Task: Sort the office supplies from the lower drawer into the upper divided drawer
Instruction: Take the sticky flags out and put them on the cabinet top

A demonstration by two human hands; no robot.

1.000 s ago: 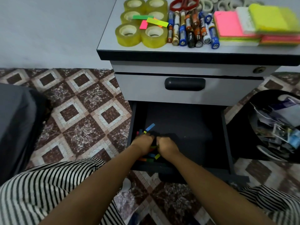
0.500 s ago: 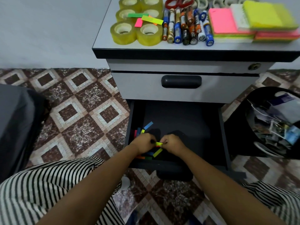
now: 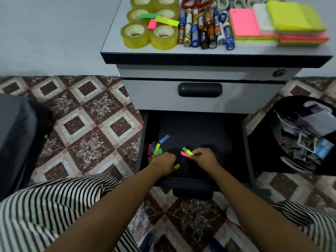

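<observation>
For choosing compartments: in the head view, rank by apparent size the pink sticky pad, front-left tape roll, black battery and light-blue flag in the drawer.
Largest first: pink sticky pad, front-left tape roll, black battery, light-blue flag. The last two are close; the drawer lies lower.

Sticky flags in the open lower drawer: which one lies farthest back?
The blue flag, lying slanted and alone behind the cluster near the left hand; the right hand pinches pink, green and yellow flags.
</observation>
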